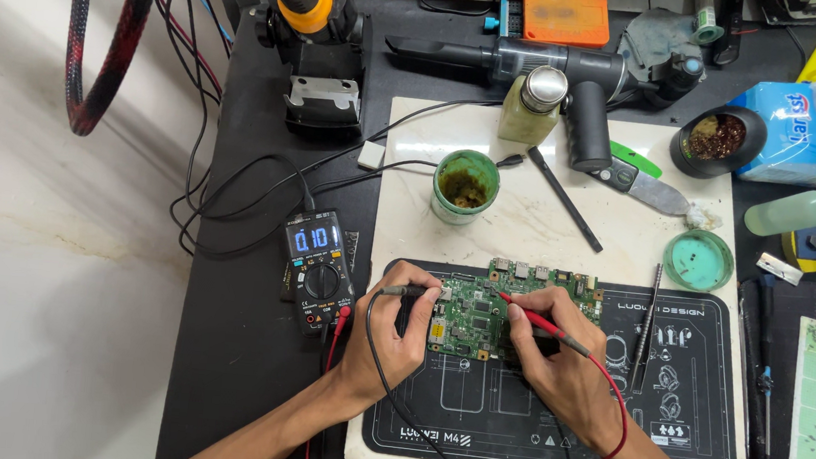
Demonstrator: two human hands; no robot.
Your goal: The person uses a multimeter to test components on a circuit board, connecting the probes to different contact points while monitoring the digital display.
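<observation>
The left hand pinches a black probe, its tip laid on the left edge of the green circuit board. The right hand pinches a red probe like a pen, its point touching the board near the middle. The board lies on a black mat on the white slab of the worktop. Both leads run to the multimeter just left of the mat, whose lit screen shows a reading, so a measurement looks under way with both probes placed. Behind stand a green paste tub, a small bottle and loose tweezers; no soldering is in hand.
</observation>
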